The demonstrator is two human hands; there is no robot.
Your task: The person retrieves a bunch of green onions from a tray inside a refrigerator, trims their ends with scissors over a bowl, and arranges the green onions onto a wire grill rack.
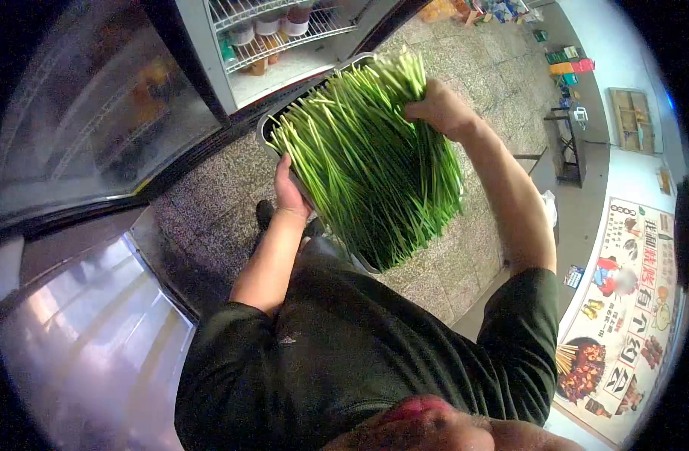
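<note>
A metal tray [264, 126] heaped with long garlic chives [367, 161] is in front of my body, tilted in the view. Their pale stem ends point up and left, and the dark green leaves spread toward me. My left hand [290, 189] grips the tray's left side, thumb over the edge, its other fingers hidden underneath. At the upper right, my right hand [442, 109] is closed around a bunch of the chives near their stem ends, over the tray's far corner. The chives hide most of the tray.
Ahead on the left stands an open refrigerator with wire shelves [284, 37] holding several containers; its glass door [96, 135] swings out to the left. Speckled tile floor [209, 180] lies below. A dark stool [570, 146] and a wall poster [623, 316] are on the right.
</note>
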